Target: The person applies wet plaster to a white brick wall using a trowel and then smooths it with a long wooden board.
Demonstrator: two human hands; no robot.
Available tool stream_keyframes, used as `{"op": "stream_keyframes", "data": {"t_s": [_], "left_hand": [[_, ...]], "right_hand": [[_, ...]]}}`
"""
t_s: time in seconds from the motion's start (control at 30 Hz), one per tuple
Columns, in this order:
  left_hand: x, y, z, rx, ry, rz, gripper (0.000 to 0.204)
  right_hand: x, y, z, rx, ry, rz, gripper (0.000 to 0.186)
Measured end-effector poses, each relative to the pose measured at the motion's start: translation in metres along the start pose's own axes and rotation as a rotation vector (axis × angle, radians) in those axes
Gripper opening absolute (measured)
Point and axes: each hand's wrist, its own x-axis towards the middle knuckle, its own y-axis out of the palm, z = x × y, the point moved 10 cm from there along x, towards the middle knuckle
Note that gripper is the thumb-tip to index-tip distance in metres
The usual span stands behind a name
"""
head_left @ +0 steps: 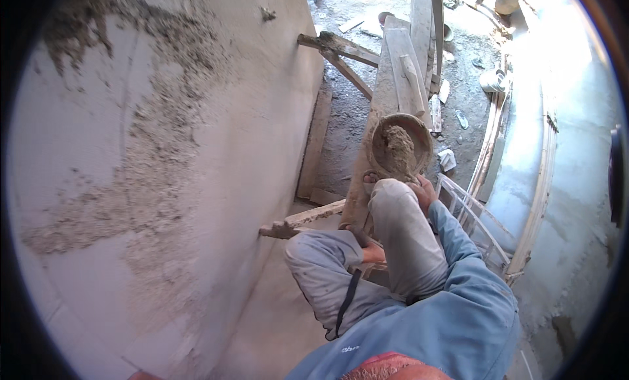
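Note:
A round pan (430, 144) holds a heap of grey-brown wet mortar (398, 145) and stands on a wooden plank (359, 190). At the pan's near rim, beside my raised knee, my right hand (425, 191) is closed. The knee and mortar hide part of its fingers, and what they grip cannot be made out. Only a sliver of skin, seemingly my left hand (143, 376), shows at the lower left edge, near the wall; its fingers are out of sight. The wall (216, 144) on the left carries rough patches of mortar beside smoother plaster.
My bent legs are on the plank, which rests on timber supports (347, 49). Loose boards (401, 65) lie farther along it. Below is rubble-strewn ground (344, 118). A white metal frame (481, 216), long poles (485, 164) and a white bucket (493, 80) are on the right.

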Motion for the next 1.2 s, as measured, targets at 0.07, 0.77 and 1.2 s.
{"op": "stream_keyframes", "data": {"t_s": [0.07,0.77,1.2], "left_hand": [[-0.003,-0.014,-0.008,0.008,-0.003,0.026,0.073],[0.326,-0.046,0.075,-0.046,0.034,0.021,0.060],[0.332,-0.045,0.080,-0.152,-0.018,0.056,0.055]], "right_hand": [[-0.029,0.010,0.029,0.063,0.126,0.011,0.033],[-0.263,0.100,0.563,0.299,-0.181,0.476,0.026],[-0.486,-0.007,0.970,0.975,-1.306,-0.282,0.035]]}}
